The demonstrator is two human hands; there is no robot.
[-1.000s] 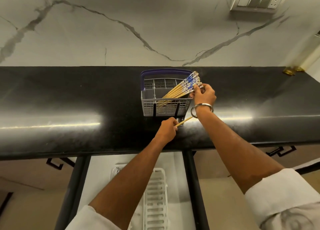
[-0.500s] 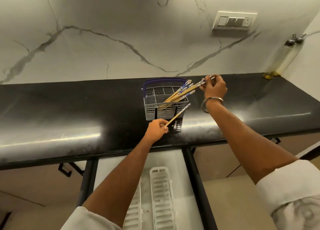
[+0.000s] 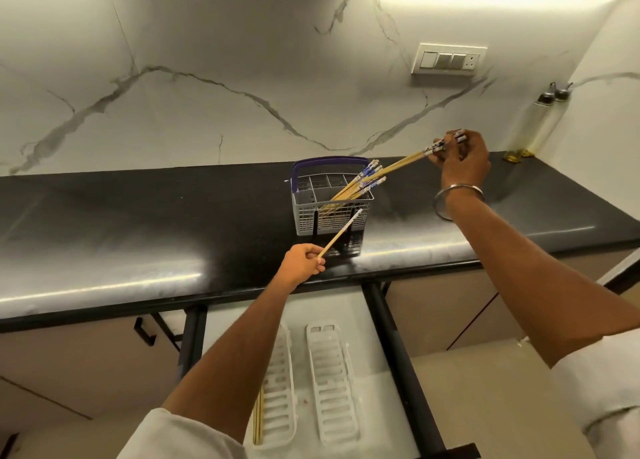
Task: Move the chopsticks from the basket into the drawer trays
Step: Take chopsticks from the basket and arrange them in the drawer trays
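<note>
Chopsticks of pale bamboo with blue-and-white patterned tops [image 3: 401,163] have come up and out to the right over the last second: the right hand [image 3: 460,154], which a second ago was gripping the whole fanned bunch at the basket's rim, now pinches the patterned ends of only a few sticks, fingers curled round them, and has drawn them well above and to the right of the grey plastic cutlery basket with the purple handle [image 3: 330,195]. Their thin tips appear to reach the basket's rim still, though whether they remain inside cannot be told. The remaining bunch of chopsticks [image 3: 356,190] has stayed behind, leaning in the basket's right compartments.

The left hand [image 3: 303,264] keeps its pinch on a single chopstick [image 3: 341,232], fingers curled round the thin end, patterned end pointing up toward the basket front; it has moved back from the basket toward the black stone counter edge [image 3: 138,216].

Below, the open drawer [image 3: 381,348] shows two white slotted plastic trays [image 3: 332,382], and a pair of chopsticks [image 3: 258,417] already lies just left of the left-hand tray.

So the task looks barely begun: both hands are loaded and seem ready to carry down to the trays, with most sticks still to fetch.
</note>
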